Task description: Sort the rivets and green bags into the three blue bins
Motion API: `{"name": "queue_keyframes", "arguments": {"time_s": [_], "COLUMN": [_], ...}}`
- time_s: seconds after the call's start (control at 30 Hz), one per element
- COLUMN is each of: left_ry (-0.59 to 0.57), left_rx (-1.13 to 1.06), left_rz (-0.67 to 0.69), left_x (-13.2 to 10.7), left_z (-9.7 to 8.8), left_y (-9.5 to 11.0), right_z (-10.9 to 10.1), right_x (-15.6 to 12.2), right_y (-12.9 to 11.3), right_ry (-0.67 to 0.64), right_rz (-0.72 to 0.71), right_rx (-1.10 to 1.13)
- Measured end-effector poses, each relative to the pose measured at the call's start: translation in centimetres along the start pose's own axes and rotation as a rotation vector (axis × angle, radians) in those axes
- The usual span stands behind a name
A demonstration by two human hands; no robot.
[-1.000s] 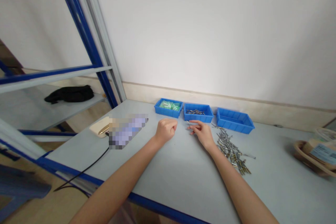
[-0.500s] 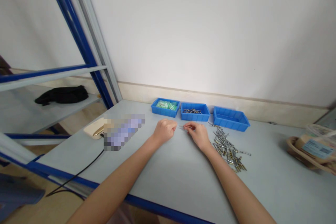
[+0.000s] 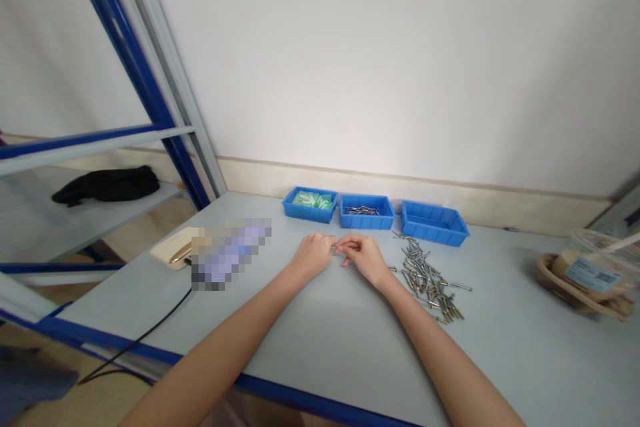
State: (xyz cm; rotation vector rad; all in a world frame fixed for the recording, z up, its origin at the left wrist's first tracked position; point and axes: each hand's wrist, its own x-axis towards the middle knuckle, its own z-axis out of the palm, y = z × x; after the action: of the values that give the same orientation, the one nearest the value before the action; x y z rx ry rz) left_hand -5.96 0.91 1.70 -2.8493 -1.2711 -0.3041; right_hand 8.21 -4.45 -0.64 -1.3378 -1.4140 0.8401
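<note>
My left hand (image 3: 313, 255) and my right hand (image 3: 363, 257) meet at the middle of the grey table (image 3: 325, 340), fingertips touching. Both are pinched on a thin metal pin (image 3: 334, 248) that barely shows between them. A loose pile of metal pins (image 3: 429, 277) lies just right of my right hand. Behind the hands stand three blue trays: one with green parts (image 3: 309, 205), one with metal pins (image 3: 366, 211), and one that looks bare inside (image 3: 434, 223).
A blurred-out patch (image 3: 227, 255) and a beige flat object (image 3: 170, 250) lie at the left, with a black cable (image 3: 140, 340) running off the table's edge. A basket with packets (image 3: 585, 277) sits far right. A blue shelf frame (image 3: 130, 60) stands left, with a black cloth (image 3: 103, 185) on it.
My right hand, holding the pin, moved left to meet my left hand; the two now touch. The view drifted slightly, shifting everything a little leftward.
</note>
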Motion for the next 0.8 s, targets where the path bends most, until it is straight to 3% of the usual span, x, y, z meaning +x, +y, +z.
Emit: {"name": "queue_keyframes", "arguments": {"time_s": [0.1,0.23,0.33,0.43,0.63,0.8], "left_ry": [-0.019,0.013,0.023,0.045,0.043,0.028], "left_rx": [0.025,0.049,0.045,0.029,0.032,0.026], "left_rz": [-0.020,-0.056,-0.069,-0.081,-0.068,-0.100], "left_x": [0.0,0.1,0.1,0.0,-0.1,0.0], "left_z": [-0.2,-0.3,-0.3,-0.3,-0.2,0.1], "left_y": [0.1,-0.1,0.0,0.4,0.5,0.3], "right_z": [0.2,0.0,-0.1,-0.1,0.4,0.5], "right_x": [-0.6,-1.6,-1.9,-1.9,-1.9,-2.0], "right_y": [-1.1,-2.4,-2.8,-3.1,-3.5,-3.2], "right_ry": [0.012,0.062,0.051,0.053,0.075,0.064], "right_rz": [-0.100,-0.313,-0.413,-0.415,-0.253,-0.367], "right_rx": [-0.282,-0.823,-1.066,-1.133,-1.032,-1.132]}}
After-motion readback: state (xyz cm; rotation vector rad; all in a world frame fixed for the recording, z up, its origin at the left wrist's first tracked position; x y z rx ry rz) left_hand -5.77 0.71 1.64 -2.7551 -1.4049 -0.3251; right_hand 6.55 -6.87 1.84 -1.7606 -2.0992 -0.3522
